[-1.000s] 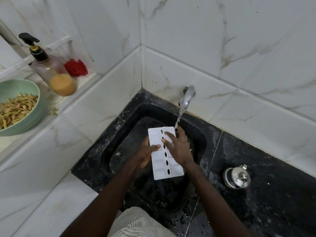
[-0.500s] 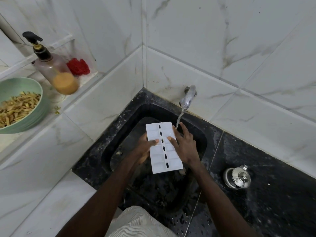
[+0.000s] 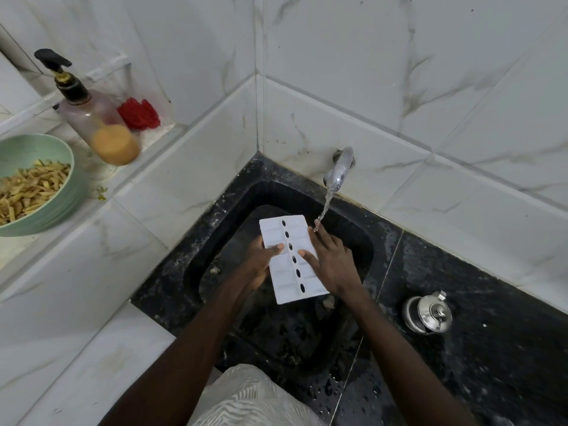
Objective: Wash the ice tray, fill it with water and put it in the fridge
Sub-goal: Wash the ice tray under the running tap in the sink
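A: Ice tray first: where is it, and who has it?

B: It hangs over the sink, clear of the basin floor. The left hand grips its left long edge, thumb pressed on top and the other digits hidden underneath. The right hand lies along its right edge with fingers spread flat, thumb on the face.

A: What could go wrong?

B: I'd judge slipping. The tray looks like wet, smooth plastic, and only one hand truly pinches it; it could slide off into the sink. Beyond the tray, the water stream from the tap lands on the right hand's fingertips just past the tray's far right corner, not on the tray. So it may go unrinsed, or water may splash off the hand onto the counter beside the sink.

A: And how does the tray look?

B: White, long and rectangular, tilted slightly, two rows of shallow blocks either side of a centre line of six dark oval holes. Whether I see the top or the underside, I cannot tell.
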A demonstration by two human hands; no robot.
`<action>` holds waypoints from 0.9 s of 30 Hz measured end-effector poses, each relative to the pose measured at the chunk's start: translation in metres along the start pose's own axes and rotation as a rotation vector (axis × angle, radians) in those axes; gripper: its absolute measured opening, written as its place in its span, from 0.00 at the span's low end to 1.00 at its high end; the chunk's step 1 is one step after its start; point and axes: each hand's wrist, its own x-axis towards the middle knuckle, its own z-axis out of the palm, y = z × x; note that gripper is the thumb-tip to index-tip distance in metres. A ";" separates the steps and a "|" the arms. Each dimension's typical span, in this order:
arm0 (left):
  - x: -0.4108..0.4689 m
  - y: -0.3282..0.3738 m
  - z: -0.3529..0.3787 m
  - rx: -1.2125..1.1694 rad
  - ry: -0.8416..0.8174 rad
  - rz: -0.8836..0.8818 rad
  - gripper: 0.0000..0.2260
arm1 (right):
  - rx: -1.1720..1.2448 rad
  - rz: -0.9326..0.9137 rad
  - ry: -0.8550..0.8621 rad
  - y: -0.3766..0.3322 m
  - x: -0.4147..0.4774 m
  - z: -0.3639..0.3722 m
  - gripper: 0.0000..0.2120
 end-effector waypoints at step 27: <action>0.004 0.009 0.018 -0.120 0.334 0.015 0.18 | 0.103 -0.050 -0.052 0.010 -0.046 0.004 0.32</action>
